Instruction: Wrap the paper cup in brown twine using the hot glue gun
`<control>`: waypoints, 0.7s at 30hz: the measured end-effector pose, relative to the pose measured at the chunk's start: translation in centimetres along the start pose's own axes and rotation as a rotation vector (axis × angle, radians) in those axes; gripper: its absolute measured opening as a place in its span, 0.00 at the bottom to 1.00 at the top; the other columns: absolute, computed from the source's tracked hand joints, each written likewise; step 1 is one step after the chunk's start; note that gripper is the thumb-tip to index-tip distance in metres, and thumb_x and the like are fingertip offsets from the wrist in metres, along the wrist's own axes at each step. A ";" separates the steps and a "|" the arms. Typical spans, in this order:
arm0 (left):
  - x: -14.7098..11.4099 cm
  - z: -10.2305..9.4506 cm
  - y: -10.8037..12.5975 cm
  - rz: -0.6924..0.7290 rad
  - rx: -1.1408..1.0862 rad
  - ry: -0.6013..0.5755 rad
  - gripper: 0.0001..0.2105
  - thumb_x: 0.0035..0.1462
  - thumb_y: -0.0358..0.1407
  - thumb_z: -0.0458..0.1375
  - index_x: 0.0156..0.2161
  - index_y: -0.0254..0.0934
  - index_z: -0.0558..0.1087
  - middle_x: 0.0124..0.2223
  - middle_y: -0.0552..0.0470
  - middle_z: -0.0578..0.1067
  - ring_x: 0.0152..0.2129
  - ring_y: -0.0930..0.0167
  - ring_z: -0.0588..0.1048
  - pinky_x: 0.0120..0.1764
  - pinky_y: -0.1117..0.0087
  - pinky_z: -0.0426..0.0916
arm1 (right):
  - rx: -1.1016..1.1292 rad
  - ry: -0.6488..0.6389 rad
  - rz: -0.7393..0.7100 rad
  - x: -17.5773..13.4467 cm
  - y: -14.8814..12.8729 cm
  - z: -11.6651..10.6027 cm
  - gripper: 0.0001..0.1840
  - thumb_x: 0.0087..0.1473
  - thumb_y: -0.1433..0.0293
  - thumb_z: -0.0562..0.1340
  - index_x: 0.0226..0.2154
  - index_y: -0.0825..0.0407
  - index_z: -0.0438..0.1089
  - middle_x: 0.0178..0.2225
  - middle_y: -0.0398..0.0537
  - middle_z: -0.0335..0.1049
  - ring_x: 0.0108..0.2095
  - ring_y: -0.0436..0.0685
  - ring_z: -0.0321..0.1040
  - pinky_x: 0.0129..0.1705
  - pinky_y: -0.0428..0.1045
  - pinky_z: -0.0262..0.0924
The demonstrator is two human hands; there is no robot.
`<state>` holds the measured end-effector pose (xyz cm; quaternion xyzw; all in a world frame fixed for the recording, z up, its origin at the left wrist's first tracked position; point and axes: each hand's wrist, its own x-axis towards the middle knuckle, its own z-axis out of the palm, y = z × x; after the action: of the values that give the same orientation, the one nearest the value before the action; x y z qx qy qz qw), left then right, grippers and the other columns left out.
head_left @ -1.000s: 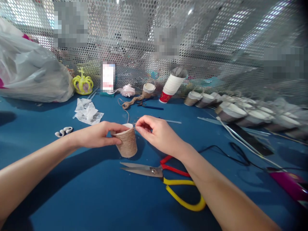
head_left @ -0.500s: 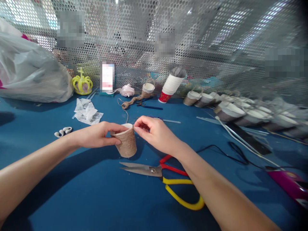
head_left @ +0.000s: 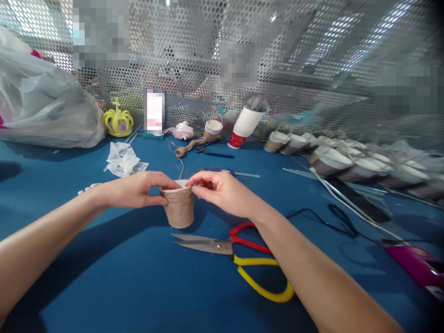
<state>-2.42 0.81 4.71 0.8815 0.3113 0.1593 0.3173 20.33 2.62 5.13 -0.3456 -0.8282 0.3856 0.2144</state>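
A paper cup wrapped in brown twine (head_left: 179,210) stands between my hands, its white inside showing at the top. My left hand (head_left: 140,189) grips its left rim, fingers inside and thumb on the outer wall. At the right rim, my right hand (head_left: 222,189) is pinched closed, index finger over the edge and thumb outside. Behind the cup a strand of twine (head_left: 181,166) runs back to a twine bundle (head_left: 192,145). Scissors with red and yellow handles (head_left: 222,247) lie just in front, blades pointing left.
Stacked paper cups (head_left: 247,122) lean at the back beside a small finished basket (head_left: 212,129). Several wrapped cups (head_left: 333,159) line the right. A magenta glue gun (head_left: 414,266) with a black cord lies at right. White scraps (head_left: 126,159) and a plastic bag (head_left: 45,97) are left.
The cup has tipped more upright and its base has shifted slightly left. My right hand has moved a little left along the rim, while my left hand keeps its grip.
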 end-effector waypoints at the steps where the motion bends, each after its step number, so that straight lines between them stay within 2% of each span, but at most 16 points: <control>1: 0.0 -0.1 0.0 -0.011 0.020 0.009 0.14 0.55 0.33 0.54 0.48 0.34 0.68 0.45 0.47 0.74 0.41 0.69 0.71 0.44 0.73 0.63 | 0.001 0.000 0.005 0.0 -0.1 0.0 0.08 0.52 0.71 0.56 0.34 0.56 0.68 0.23 0.40 0.63 0.23 0.46 0.58 0.26 0.44 0.56; 4: 0.0 0.0 0.2 -0.061 0.064 0.048 0.14 0.52 0.33 0.56 0.45 0.34 0.69 0.44 0.47 0.74 0.40 0.69 0.71 0.43 0.72 0.64 | -0.005 0.003 0.014 -0.2 -0.3 0.1 0.08 0.52 0.71 0.56 0.34 0.56 0.68 0.22 0.40 0.62 0.23 0.45 0.56 0.26 0.43 0.54; 9: 0.6 1.2 1.1 -0.120 0.085 0.236 0.13 0.49 0.40 0.58 0.37 0.33 0.72 0.37 0.47 0.76 0.34 0.69 0.72 0.39 0.69 0.65 | -0.036 0.031 0.020 -0.4 -1.1 0.6 0.08 0.53 0.71 0.55 0.33 0.56 0.69 0.23 0.41 0.64 0.24 0.46 0.58 0.27 0.43 0.55; 11: 0.8 1.7 1.3 -0.125 0.081 0.269 0.11 0.49 0.40 0.58 0.34 0.33 0.72 0.35 0.48 0.76 0.33 0.69 0.72 0.38 0.70 0.66 | -0.070 0.043 0.021 -0.5 -1.5 0.8 0.09 0.53 0.72 0.55 0.34 0.55 0.70 0.24 0.42 0.65 0.24 0.47 0.59 0.27 0.44 0.56; 15: 0.8 2.3 1.3 -0.161 0.019 0.264 0.11 0.50 0.40 0.56 0.33 0.33 0.72 0.32 0.50 0.75 0.31 0.70 0.72 0.36 0.72 0.66 | -0.122 0.056 0.006 -0.6 -2.0 0.9 0.10 0.52 0.73 0.55 0.34 0.55 0.72 0.27 0.44 0.70 0.26 0.48 0.63 0.29 0.45 0.58; 18: 0.7 2.2 1.3 -0.185 -0.050 0.218 0.11 0.51 0.40 0.56 0.34 0.33 0.72 0.33 0.51 0.75 0.31 0.70 0.72 0.35 0.73 0.66 | -0.090 0.048 -0.015 -0.6 -2.0 0.8 0.12 0.52 0.73 0.55 0.36 0.56 0.72 0.30 0.46 0.72 0.28 0.49 0.65 0.31 0.45 0.59; 21: 0.6 1.9 1.2 -0.190 -0.105 0.174 0.11 0.50 0.39 0.56 0.35 0.32 0.71 0.35 0.50 0.75 0.32 0.70 0.72 0.35 0.73 0.66 | -0.089 0.029 0.001 -0.7 -2.0 0.8 0.13 0.53 0.72 0.55 0.38 0.56 0.72 0.28 0.45 0.71 0.26 0.48 0.64 0.28 0.44 0.58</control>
<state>-0.52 -0.41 4.12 0.8133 0.4107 0.2203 0.3483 19.45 0.79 6.16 -0.3608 -0.8411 0.3435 0.2108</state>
